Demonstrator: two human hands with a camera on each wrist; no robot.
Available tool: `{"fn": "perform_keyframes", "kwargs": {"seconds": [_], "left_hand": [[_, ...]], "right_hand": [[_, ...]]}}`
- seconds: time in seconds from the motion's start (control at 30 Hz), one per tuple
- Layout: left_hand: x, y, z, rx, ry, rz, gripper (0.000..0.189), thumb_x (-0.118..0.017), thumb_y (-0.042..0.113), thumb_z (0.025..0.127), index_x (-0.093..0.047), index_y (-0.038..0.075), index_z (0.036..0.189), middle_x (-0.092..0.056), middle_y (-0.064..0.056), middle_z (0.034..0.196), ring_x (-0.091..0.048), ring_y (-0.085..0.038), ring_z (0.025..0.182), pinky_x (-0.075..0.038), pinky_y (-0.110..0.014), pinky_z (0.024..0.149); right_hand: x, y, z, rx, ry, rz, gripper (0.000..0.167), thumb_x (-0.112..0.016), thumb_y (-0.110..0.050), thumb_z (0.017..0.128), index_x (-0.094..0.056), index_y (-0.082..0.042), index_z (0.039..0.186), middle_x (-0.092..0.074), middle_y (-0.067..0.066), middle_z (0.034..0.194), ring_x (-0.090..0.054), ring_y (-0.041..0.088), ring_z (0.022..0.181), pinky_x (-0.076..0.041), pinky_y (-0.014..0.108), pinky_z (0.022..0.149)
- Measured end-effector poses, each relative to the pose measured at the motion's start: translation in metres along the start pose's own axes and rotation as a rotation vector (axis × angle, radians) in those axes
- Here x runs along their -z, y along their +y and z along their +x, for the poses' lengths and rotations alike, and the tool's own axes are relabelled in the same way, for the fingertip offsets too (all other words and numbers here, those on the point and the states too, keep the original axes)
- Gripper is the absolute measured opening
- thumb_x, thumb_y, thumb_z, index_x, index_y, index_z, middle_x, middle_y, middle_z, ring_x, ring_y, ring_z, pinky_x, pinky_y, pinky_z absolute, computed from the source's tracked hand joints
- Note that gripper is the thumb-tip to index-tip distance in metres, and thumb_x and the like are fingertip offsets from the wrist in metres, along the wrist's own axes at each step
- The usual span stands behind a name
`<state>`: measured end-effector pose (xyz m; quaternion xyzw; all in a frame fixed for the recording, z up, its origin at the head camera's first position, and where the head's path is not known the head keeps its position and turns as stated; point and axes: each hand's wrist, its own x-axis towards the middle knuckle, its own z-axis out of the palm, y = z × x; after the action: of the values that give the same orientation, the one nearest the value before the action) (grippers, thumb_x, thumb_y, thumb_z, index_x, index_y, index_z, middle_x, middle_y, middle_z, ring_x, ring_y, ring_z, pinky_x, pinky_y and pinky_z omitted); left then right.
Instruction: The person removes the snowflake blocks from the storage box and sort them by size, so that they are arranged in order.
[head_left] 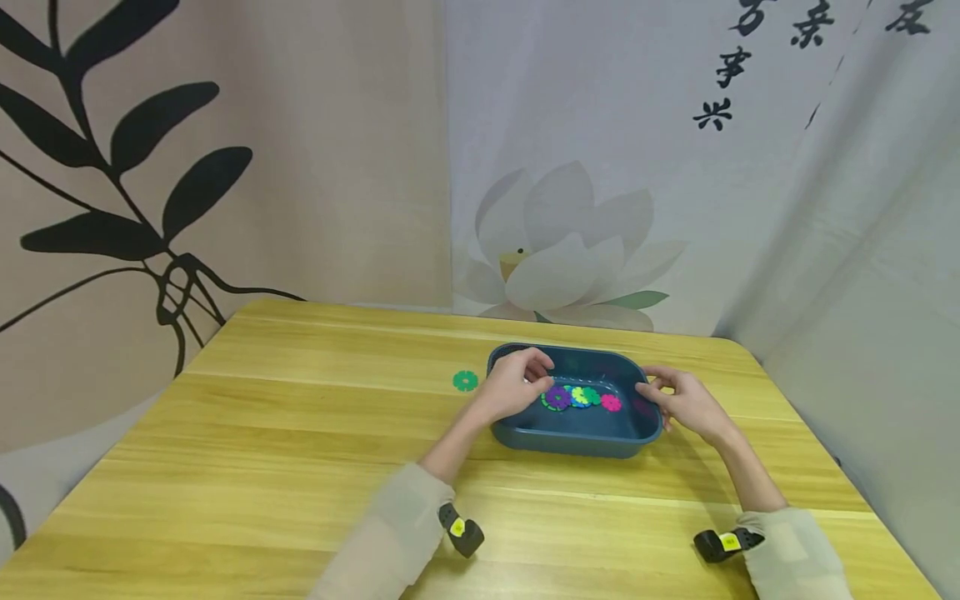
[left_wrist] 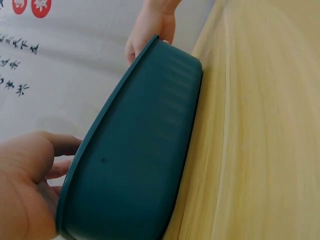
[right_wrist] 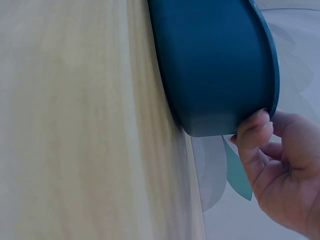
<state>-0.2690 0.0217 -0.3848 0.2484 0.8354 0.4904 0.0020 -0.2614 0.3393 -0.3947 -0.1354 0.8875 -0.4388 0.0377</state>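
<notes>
A dark teal plastic basin [head_left: 577,444] with rounded corners stands on the wooden table. Inside it lie several small notched plastic discs: a purple disc [head_left: 558,397], a yellow disc [head_left: 579,396], a green disc [head_left: 592,397] and a pink disc [head_left: 611,403]. My left hand [head_left: 517,383] reaches over the basin's left end, fingers bent loosely and thumb apart from them; nothing shows between them. In the left wrist view, the basin's wall hides its fingertips. My right hand [right_wrist: 285,160] grips the rim at the right end, thumb on the inner side, fingers against the outside.
One loose green disc [head_left: 465,381] lies on the table [head_left: 300,467], left of the basin. Behind the table's far edge hangs a printed curtain [head_left: 360,167], with another curtain along the right side.
</notes>
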Motion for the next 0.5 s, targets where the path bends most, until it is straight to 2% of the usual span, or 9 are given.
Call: {"fn": "perform_keyframes", "kwargs": {"seconds": [0.27, 0.5], "left_hand": [[-0.017, 0.002, 0.007, 0.065, -0.01, -0.043, 0.022, -0.066, 0.009, 0.097, -0.066, 0.0, 0.117, -0.067, -0.004, 0.1, -0.062, -0.016, 0.088, -0.052, -0.03, 0.082], [-0.024, 0.001, 0.012, 0.106, -0.011, -0.079, 0.022, -0.066, 0.008, 0.096, -0.066, -0.001, 0.117, -0.066, -0.004, 0.099, -0.061, -0.016, 0.088, -0.052, -0.031, 0.081]], "right_hand": [[0.0, -0.002, -0.001, -0.003, 0.003, -0.004, 0.055, -0.061, -0.018, 0.103, -0.041, 0.014, 0.143, -0.059, 0.022, 0.093, -0.052, 0.019, 0.045, -0.05, 0.04, 0.045], [-0.001, -0.002, -0.001, -0.006, 0.005, -0.003, 0.055, -0.061, -0.019, 0.103, -0.042, 0.013, 0.143, -0.058, 0.02, 0.087, -0.052, 0.019, 0.045, -0.049, 0.039, 0.045]]}}
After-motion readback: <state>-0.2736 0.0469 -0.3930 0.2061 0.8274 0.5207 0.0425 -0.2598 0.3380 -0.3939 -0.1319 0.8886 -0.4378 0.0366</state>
